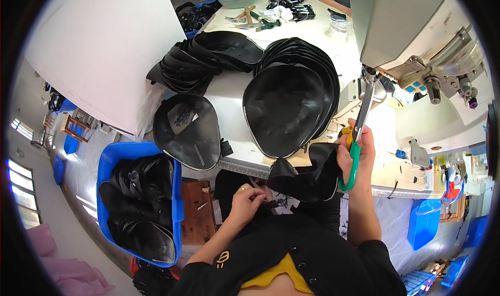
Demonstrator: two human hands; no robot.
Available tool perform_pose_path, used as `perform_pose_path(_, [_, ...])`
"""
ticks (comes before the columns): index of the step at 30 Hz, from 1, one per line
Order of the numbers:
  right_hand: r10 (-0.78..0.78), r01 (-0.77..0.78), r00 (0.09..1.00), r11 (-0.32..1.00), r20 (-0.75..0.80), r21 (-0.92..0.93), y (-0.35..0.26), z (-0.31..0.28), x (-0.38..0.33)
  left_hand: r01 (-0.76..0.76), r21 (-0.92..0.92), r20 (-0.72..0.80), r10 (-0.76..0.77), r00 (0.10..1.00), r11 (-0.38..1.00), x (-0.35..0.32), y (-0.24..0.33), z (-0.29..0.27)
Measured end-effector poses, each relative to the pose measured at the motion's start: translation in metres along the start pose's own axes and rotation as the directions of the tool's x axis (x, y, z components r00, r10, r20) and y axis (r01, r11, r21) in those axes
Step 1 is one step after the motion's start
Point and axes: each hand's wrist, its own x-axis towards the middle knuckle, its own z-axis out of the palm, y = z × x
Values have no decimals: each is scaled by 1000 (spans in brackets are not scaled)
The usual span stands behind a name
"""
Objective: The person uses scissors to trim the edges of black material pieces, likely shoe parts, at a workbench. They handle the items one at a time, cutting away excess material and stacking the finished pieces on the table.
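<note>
The right hand (359, 152) is wrapped around big scissors (353, 163) with one green handle and one yellow handle, and the blades point up, away from the person. Just beside the scissors, at the front edge of the white table (229, 95), is a bent black piece (307, 180). The left hand (246, 205) is low, near the left end of that piece, with its thumb and fingertips pressed together; I cannot tell if something thin is between them. Farther back on the table sit a round black stack (284, 106) and a curvy black pile (195, 61). One black panel (200, 145) lies to the left, near a blue bin (178, 212) holding more black pieces (140, 192).
</note>
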Motion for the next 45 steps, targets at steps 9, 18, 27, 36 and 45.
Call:
perform_pose_path(9, [-47,48,998,998,46,-29,0,-5,1,-30,-525,-90,-20,996,851,5,9,-4])
perform_pose_path(18, [40,-16,961,996,274,-89,6,15,31,-355,-182,401,398,825,917,68,109,-53])
perform_pose_path(27, [-262,606,778,550,571,-574,-27,1,37,158,-958,168,19,986,239,62,93,-45])
perform_pose_path(36, [-30,699,709,164,704,-697,-63,-30,-15,118,-968,109,-49,993,223,57,105,-23])
perform_pose_path(45, [66,622,745,291,664,-727,-59,-32,-15,101,-980,91,-69,993,172,52,122,-10])
